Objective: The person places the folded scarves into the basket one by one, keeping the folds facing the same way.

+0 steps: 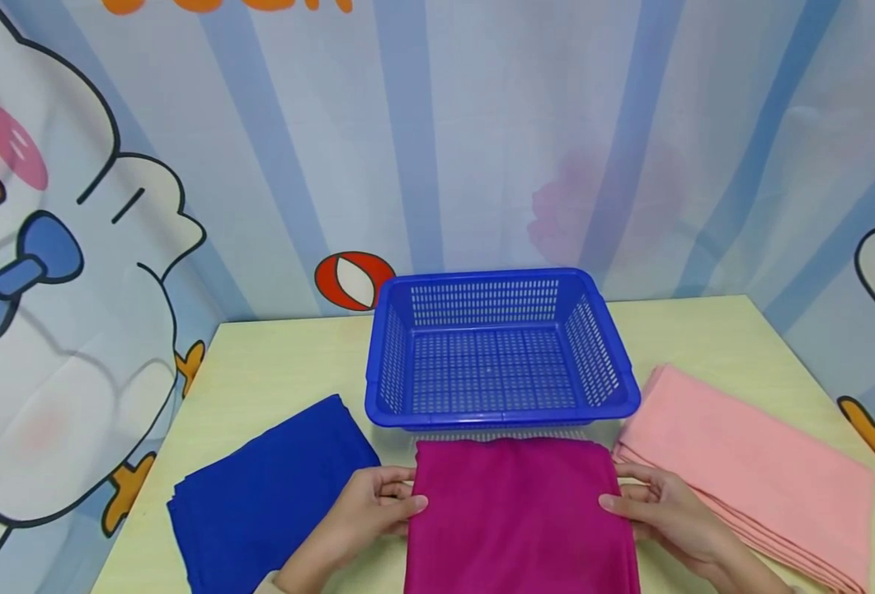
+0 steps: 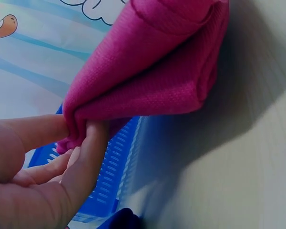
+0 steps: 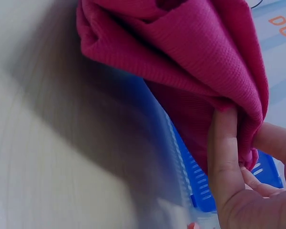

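Note:
A folded magenta cloth is held up above the table in front of the basket. My left hand pinches its left edge between thumb and fingers, and my right hand pinches the right edge the same way. In the left wrist view, folded layers of the cloth sag beyond the left hand. The right wrist view shows the cloth gripped by the right hand, its lower folds off the tabletop. Beyond it stands a blue plastic basket with nothing inside.
A folded dark blue cloth lies on the table left of the left hand. To the right, a folded pink cloth lies close to the basket's right corner. The pale wooden table meets a printed cartoon backdrop behind the basket.

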Motion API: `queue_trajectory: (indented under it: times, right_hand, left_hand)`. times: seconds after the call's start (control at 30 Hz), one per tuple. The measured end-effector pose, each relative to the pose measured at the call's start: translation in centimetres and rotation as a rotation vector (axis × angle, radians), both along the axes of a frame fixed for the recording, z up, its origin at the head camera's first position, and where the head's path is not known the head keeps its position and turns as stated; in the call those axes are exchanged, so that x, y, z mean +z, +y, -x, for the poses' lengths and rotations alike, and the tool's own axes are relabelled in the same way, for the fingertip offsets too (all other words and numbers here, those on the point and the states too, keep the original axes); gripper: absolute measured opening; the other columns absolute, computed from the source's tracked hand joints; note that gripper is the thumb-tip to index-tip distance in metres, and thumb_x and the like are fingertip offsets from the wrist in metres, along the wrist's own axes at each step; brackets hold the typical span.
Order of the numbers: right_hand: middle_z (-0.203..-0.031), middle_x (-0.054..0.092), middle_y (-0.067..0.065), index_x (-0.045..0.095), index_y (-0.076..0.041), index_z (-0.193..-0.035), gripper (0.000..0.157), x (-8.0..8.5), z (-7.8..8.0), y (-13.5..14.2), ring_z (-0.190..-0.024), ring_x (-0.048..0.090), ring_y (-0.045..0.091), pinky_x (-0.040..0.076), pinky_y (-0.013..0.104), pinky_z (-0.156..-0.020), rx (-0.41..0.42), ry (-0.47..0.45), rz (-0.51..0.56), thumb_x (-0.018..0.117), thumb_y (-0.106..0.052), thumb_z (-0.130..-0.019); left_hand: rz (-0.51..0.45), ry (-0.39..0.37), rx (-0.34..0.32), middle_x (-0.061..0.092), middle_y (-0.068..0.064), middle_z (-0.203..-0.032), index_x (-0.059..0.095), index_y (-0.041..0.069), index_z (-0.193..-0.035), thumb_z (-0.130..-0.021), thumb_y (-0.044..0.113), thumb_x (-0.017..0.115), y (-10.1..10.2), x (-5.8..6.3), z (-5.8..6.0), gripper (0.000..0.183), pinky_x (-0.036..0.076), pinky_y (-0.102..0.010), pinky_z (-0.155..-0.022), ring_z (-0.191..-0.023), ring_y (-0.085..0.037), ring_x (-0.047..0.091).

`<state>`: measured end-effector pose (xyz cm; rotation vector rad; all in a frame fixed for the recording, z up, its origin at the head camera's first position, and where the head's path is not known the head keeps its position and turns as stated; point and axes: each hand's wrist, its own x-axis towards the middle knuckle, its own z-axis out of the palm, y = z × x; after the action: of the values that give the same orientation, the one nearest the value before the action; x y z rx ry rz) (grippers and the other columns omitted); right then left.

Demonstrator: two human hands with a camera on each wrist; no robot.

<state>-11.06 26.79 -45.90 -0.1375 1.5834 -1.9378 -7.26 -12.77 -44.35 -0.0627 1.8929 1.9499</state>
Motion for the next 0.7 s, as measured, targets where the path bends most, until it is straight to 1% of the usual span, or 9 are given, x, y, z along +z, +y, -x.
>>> queue_trajectory:
  times: [0.07, 0.23, 0.3, 0.43, 0.6, 0.7]
  right_hand:
    - [-0.099, 0.075, 0.005, 0.058, -0.011, -0.124, 0.027, 0.2, -0.1, 0.0, -0.087, 0.072, 0.016, 0.06, 0.032, -0.074, 0.001, -0.005, -0.002, 0.06, -0.002, -0.098]
    - [-0.103, 0.074, 0.008, 0.055, -0.009, -0.127, 0.03, 0.5, -0.4, 0.0, -0.092, 0.072, 0.018, 0.06, 0.034, -0.079, 0.002, 0.01, 0.008, 0.06, -0.002, -0.098]
    - [-0.105, 0.074, 0.009, 0.056, -0.01, -0.127, 0.03, 0.8, -0.6, 0.0, -0.094, 0.071, 0.018, 0.059, 0.035, -0.081, 0.007, 0.022, 0.019, 0.059, -0.001, -0.099]
    - [-0.105, 0.074, 0.007, 0.057, -0.014, -0.126, 0.029, 1.3, -0.8, 0.1, -0.093, 0.071, 0.017, 0.059, 0.034, -0.08, 0.007, 0.016, 0.008, 0.058, -0.001, -0.099]
    - [-0.106, 0.074, 0.006, 0.055, -0.011, -0.127, 0.029, 2.0, -0.9, 0.1, -0.093, 0.071, 0.017, 0.059, 0.033, -0.081, 0.002, -0.009, -0.017, 0.059, -0.003, -0.1]
    - [-0.107, 0.074, 0.008, 0.053, -0.007, -0.131, 0.031, 2.2, -1.0, 0.0, -0.094, 0.071, 0.019, 0.059, 0.035, -0.082, 0.005, -0.024, -0.024, 0.058, -0.004, -0.1]
  left_hand:
    - [-0.013, 0.004, -0.003, 0.071, -0.012, -0.096, 0.05, -0.018, -0.131, -0.095, 0.002, 0.066, -0.1, 0.2, -0.1, 0.044, 0.061, -0.035, -0.071, -0.08, -0.017, 0.071]
    - [-0.032, 0.008, -0.002, 0.071, -0.01, -0.093, 0.051, -0.018, -0.131, -0.094, 0.002, 0.067, -0.2, 0.7, -0.3, 0.045, 0.061, -0.033, -0.07, -0.079, -0.015, 0.071]
    - [-0.031, 0.006, 0.002, 0.071, -0.009, -0.092, 0.052, -0.017, -0.131, -0.094, 0.003, 0.068, -0.2, 1.0, -0.4, 0.046, 0.061, -0.033, -0.07, -0.078, -0.014, 0.071]
    - [-0.031, 0.009, 0.004, 0.07, -0.008, -0.09, 0.053, -0.017, -0.13, -0.093, 0.004, 0.069, -0.2, 1.5, -0.7, 0.045, 0.061, -0.032, -0.069, -0.078, -0.014, 0.071]
    - [-0.021, 0.004, 0.011, 0.07, -0.008, -0.09, 0.053, -0.017, -0.131, -0.094, 0.005, 0.069, -0.2, 2.0, -1.0, 0.046, 0.061, -0.033, -0.07, -0.078, -0.014, 0.071]
    - [-0.016, -0.001, 0.018, 0.07, -0.008, -0.09, 0.052, -0.017, -0.131, -0.094, 0.006, 0.069, -0.2, 2.2, -1.2, 0.047, 0.061, -0.034, -0.072, -0.079, -0.015, 0.071]
